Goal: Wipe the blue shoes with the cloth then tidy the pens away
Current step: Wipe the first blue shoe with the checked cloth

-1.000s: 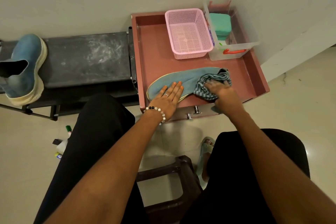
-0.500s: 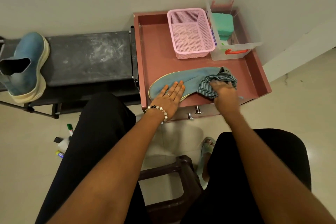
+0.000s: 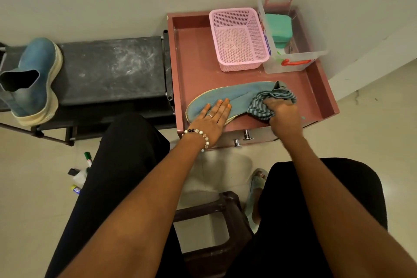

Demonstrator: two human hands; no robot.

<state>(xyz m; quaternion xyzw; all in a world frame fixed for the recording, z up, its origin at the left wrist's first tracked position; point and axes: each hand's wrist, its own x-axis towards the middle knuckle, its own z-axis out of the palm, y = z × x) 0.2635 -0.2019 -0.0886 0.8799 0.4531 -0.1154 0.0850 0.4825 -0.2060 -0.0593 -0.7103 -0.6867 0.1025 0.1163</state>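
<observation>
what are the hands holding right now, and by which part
The right hand grips the striped cloth by its bunched middle, at the blue shoe's heel end. The left hand holds nothing; it presses flat on the toe end.

**No readable text in view**

Nothing could be read. A label strip on the side of the clear plastic box [image 3: 293, 61], next to the pink basket [image 3: 239, 40], carried blue print too small and blurred to make out. The pens [image 3: 88, 160] on the floor bore markings equally illegible.
</observation>
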